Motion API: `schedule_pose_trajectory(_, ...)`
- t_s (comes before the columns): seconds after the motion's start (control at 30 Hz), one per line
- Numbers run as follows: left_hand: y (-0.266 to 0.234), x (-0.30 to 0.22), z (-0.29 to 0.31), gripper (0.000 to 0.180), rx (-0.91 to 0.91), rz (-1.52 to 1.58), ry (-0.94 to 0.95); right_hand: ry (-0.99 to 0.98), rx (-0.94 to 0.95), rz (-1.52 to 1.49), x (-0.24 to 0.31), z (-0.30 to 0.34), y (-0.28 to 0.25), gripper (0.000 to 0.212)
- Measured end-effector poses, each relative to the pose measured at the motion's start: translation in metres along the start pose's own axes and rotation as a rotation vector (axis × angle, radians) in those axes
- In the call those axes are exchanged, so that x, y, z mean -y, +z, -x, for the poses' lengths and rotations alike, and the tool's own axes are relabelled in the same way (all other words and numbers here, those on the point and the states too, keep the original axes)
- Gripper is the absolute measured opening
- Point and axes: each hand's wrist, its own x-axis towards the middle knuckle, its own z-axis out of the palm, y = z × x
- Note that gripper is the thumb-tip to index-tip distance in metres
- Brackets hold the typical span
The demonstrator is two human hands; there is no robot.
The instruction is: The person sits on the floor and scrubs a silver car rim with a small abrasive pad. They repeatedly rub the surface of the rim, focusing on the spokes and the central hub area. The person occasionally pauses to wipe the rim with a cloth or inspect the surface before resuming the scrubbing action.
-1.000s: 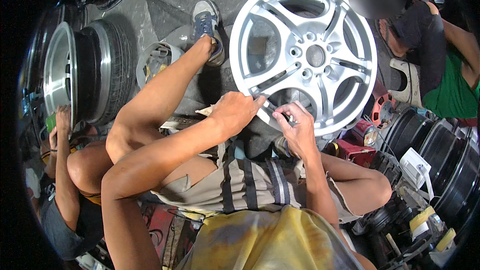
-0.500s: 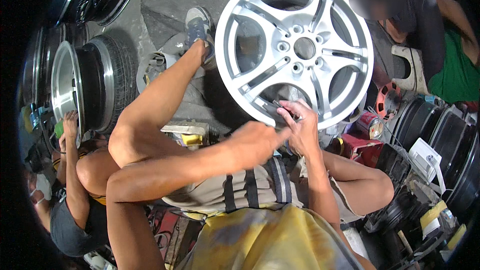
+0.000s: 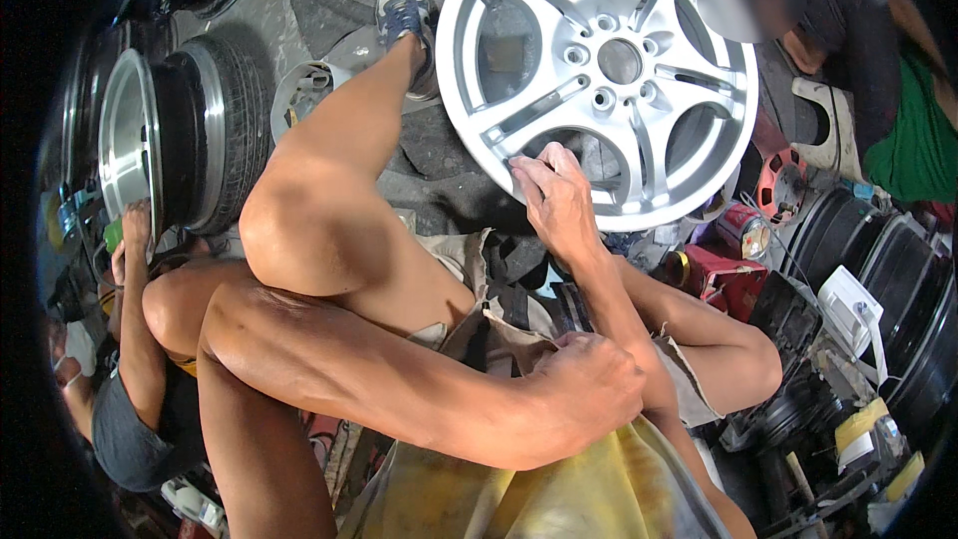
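Note:
A silver alloy wheel rim (image 3: 689, 75) with paired spokes and a round centre hole stands tilted in front of me. At its near left edge is my right hand (image 3: 561, 198), fingers pinched together against the outer lip. Something small and dark shows at the fingertips, too little to name. My left hand (image 3: 591, 384) is curled closed over my lap, its back toward me, beside or against my right forearm. Whatever its fingers hold, if anything, is hidden. Beige shorts (image 3: 459, 255) and a yellow-grey shirt (image 3: 519, 484) lie below the hands.
More wheels (image 3: 130, 130) and a tyre (image 3: 239, 125) stand at the left, where a person (image 3: 140, 379) holds something green. Another person (image 3: 848, 50) sits far right. A red box (image 3: 720, 277), a can (image 3: 743, 230), black rims (image 3: 848, 250) and a white device (image 3: 850, 309) crowd the right.
My left hand has drawn back from beside my right hand, down and right over my lap. My right hand has moved left and up along the rim. The wheel sits slightly higher in view.

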Motion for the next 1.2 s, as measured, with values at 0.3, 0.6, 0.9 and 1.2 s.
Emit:
schedule_pose_trajectory(0.3, -0.011, -0.001, -0.003, 0.018, 0.054, -0.046, -0.008, -0.024, 0.028, 0.090, 0.010, -0.011, 0.012, 0.018)
schedule_pose_trajectory(0.6, -0.022, -0.005, -0.003, 0.010, 0.177, -0.099, 0.013, 0.019, 0.053, 0.166, 0.016, -0.013, 0.016, 0.018)
schedule_pose_trajectory(0.9, -0.011, -0.013, 0.000, 0.001, 0.048, -0.066, -0.046, 0.022, 0.048, 0.182, 0.014, -0.017, 0.020, 0.018)
schedule_pose_trajectory(1.2, -0.012, -0.016, 0.001, 0.001, -0.033, -0.096, -0.055, 0.034, 0.047, 0.155, 0.012, -0.014, 0.015, 0.018)
